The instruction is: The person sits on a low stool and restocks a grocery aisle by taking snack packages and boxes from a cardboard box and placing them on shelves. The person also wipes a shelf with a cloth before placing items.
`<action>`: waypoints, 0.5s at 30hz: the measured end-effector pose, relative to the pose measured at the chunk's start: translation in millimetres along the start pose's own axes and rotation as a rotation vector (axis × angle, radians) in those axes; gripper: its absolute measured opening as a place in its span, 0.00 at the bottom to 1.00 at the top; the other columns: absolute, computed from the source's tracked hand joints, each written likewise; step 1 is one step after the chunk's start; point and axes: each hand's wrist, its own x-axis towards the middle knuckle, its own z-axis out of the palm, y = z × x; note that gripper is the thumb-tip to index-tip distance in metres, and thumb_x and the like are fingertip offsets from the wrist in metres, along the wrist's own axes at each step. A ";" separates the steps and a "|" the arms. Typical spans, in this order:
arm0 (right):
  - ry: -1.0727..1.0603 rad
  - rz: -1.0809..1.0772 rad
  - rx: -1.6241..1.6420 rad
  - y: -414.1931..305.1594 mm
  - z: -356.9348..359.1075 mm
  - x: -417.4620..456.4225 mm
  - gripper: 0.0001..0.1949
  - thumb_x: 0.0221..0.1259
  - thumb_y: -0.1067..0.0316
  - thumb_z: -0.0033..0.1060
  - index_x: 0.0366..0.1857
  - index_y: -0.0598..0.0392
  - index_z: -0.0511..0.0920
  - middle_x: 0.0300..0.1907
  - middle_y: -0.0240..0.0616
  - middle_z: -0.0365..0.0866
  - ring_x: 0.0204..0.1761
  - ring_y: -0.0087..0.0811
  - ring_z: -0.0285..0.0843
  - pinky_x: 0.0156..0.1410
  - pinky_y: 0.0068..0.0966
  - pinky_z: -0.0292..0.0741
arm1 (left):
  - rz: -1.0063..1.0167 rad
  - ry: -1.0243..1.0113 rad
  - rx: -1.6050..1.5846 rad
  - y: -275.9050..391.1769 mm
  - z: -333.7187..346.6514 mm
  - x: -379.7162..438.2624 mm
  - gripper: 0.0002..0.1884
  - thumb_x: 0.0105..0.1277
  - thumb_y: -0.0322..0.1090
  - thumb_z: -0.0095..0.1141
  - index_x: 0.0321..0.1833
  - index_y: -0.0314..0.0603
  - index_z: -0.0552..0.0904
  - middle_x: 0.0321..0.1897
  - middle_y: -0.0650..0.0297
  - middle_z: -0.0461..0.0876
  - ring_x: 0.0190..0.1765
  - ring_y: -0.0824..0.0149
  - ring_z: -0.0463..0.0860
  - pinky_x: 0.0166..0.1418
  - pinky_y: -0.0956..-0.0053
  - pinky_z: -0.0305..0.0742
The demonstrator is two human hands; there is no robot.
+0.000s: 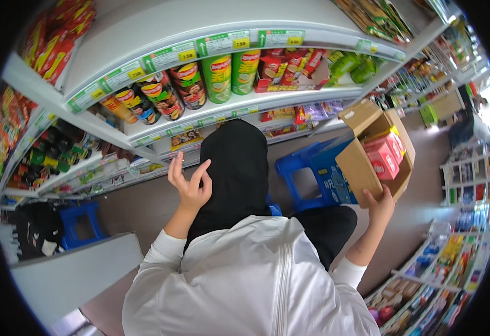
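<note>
My left hand [190, 182] is raised over my left thigh, its fingers apart and nothing in them. With my right hand [380, 208] I grip the near edge of an open cardboard box [356, 172], its flaps spread. Pink-red cartons [381, 157] and something yellow lie inside; the rest of the contents is hidden. The box is tilted towards me, beside a blue printed carton [333, 180] that bears a bottle picture. Just left of that carton is a blue plastic stool [287, 168].
Shelves before me hold canisters of Lay's chips [217, 80], red snack packs in a display tray [289, 69] and green bags [352, 67]. Sauce bottles [55, 149] stand on the left shelf. Another blue stool [83, 222] is at left, and a low white panel [81, 269] lies behind my left arm.
</note>
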 end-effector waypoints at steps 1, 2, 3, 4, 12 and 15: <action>0.016 0.047 -0.011 0.6 2.2 -2.0 0.30 0.42 0.51 0.79 0.49 0.58 0.82 0.41 0.51 0.85 0.44 0.53 0.81 0.51 0.40 0.76 | 0.014 -0.013 -0.044 -4.2 4.7 2.7 0.16 0.55 0.25 0.59 0.46 0.49 0.87 0.69 0.38 0.61 0.68 0.41 0.62 0.71 0.50 0.56; 0.033 0.095 -0.022 2.2 8.2 -2.2 0.27 0.43 0.51 0.78 0.46 0.58 0.82 0.41 0.52 0.85 0.45 0.53 0.80 0.51 0.40 0.76 | 0.034 -0.031 -0.065 -7.5 8.1 5.4 0.15 0.56 0.28 0.58 0.46 0.49 0.87 0.70 0.38 0.60 0.68 0.41 0.60 0.70 0.51 0.57; 0.050 0.146 -0.028 0.3 12.5 -2.9 0.25 0.44 0.51 0.78 0.42 0.59 0.83 0.40 0.53 0.84 0.47 0.54 0.79 0.52 0.41 0.75 | 0.047 -0.037 -0.117 -9.6 10.7 10.0 0.14 0.57 0.29 0.58 0.47 0.49 0.87 0.71 0.38 0.59 0.69 0.41 0.59 0.69 0.52 0.58; 0.044 0.153 -0.047 -9.3 9.6 0.6 0.23 0.45 0.51 0.77 0.38 0.60 0.83 0.37 0.53 0.84 0.44 0.54 0.79 0.49 0.41 0.75 | 0.059 -0.038 -0.164 -10.8 14.2 16.3 0.14 0.57 0.30 0.58 0.47 0.49 0.87 0.71 0.38 0.58 0.69 0.41 0.58 0.69 0.52 0.58; 0.021 0.092 0.113 -14.5 2.3 5.3 0.21 0.45 0.52 0.77 0.27 0.62 0.78 0.25 0.53 0.79 0.32 0.55 0.77 0.38 0.41 0.73 | 0.166 -0.028 -0.475 -7.7 46.9 42.1 0.12 0.60 0.35 0.58 0.45 0.49 0.86 0.72 0.39 0.51 0.70 0.43 0.54 0.61 0.60 0.63; 0.029 0.067 0.033 -9.2 7.9 12.7 0.21 0.43 0.52 0.77 0.27 0.60 0.80 0.26 0.51 0.81 0.31 0.51 0.80 0.38 0.38 0.74 | 0.154 -0.008 -0.555 2.8 52.2 44.0 0.11 0.61 0.34 0.58 0.45 0.47 0.85 0.72 0.37 0.49 0.70 0.43 0.54 0.60 0.60 0.63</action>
